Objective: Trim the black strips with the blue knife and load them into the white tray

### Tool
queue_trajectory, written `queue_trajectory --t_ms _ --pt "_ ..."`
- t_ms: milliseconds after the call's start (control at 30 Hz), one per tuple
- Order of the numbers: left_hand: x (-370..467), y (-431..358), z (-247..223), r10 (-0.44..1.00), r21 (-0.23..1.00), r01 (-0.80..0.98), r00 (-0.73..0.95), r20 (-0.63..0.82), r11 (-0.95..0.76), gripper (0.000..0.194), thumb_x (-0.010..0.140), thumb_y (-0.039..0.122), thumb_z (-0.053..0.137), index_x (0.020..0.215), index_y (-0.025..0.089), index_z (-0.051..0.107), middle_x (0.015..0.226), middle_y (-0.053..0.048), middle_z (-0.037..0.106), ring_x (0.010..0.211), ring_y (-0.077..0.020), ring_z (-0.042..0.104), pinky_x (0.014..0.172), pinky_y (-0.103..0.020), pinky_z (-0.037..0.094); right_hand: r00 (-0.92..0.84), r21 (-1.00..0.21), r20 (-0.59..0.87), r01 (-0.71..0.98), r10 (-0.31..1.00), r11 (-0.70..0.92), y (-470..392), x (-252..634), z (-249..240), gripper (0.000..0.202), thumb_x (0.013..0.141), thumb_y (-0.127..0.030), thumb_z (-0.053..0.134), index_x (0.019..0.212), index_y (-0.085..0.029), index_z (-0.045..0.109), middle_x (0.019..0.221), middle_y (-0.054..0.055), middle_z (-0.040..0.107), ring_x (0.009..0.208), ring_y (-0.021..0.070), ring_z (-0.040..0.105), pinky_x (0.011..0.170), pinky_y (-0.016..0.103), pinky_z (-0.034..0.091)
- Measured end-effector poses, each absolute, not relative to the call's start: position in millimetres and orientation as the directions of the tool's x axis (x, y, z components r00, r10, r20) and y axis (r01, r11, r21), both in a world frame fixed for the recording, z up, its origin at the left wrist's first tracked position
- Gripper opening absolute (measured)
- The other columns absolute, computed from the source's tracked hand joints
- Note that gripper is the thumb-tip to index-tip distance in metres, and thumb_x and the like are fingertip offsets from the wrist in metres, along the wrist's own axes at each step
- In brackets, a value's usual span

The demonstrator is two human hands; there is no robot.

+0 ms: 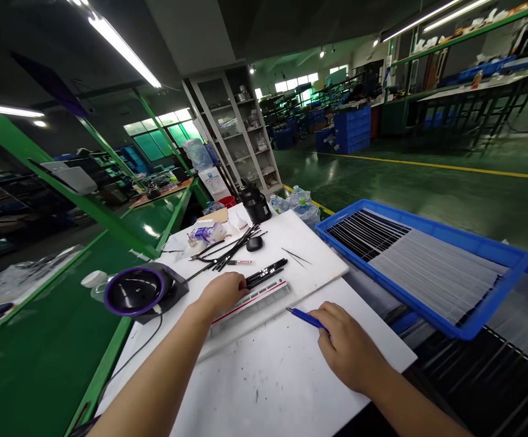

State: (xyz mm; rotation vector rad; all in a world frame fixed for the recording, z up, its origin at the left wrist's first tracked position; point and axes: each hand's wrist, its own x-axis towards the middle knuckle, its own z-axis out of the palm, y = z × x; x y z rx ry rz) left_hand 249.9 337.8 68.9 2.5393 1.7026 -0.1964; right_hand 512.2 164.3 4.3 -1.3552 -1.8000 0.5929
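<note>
Head view: left hand (223,294) on red-striped rail (264,295), fingers at its far edge by black strips (266,274). Fingertips half hidden, can't tell if gripping. Right fingers pinching blue pen (308,318), tip near rail. Rail's left end lost behind wrist.

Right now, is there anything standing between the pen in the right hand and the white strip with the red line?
Nothing visible does. Between the tip of the blue pen in the right hand and the white strip with the red line, only white board shows. The tweezers lie farther off, outside that path.
</note>
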Motion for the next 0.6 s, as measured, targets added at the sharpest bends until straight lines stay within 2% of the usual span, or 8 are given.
queue_trajectory --t_ms 233,367,600 --pt "237.5 337.6 88.6 0.917 -0.014 0.917 0.397 -0.035 -0.398 0.016 0.082 0.034 0.054 0.08 0.024 0.066 0.092 -0.005 0.07 0.084 -0.0235 0.062 0.071 -0.033 0.044 -0.115 -0.775 0.282 0.559 0.953 0.297 164.0 512.0 2.2 0.033 0.09 -0.005 0.035 0.11 -0.019 0.057 0.094 0.005 0.054 0.085 0.0208 0.051 0.075 0.036 0.044" --pt "217.6 336.7 94.1 0.935 -0.012 0.935 0.353 -0.027 -0.354 0.014 0.083 0.032 0.053 0.081 0.024 0.064 0.083 -0.004 0.071 0.076 -0.0214 0.063 0.067 -0.03 0.045 -0.116 -0.768 0.286 0.566 0.951 0.299 165.1 511.4 -2.1 0.033 0.094 -0.01 0.032 0.116 -0.019 0.055 0.102 0.007 0.054 0.092 0.0227 0.052 0.079 0.039 0.044" --pt "203.8 333.3 85.9 0.946 0.02 0.946 0.324 -0.036 -0.323 0.01 0.082 0.03 0.054 0.078 0.023 0.06 0.081 -0.002 0.07 0.075 -0.0196 0.064 0.067 -0.028 0.045 -0.135 -0.792 0.247 0.543 0.96 0.28 164.5 511.4 0.5 0.03 0.095 -0.011 0.031 0.11 -0.019 0.055 0.094 0.005 0.053 0.083 0.0205 0.051 0.074 0.038 0.044"
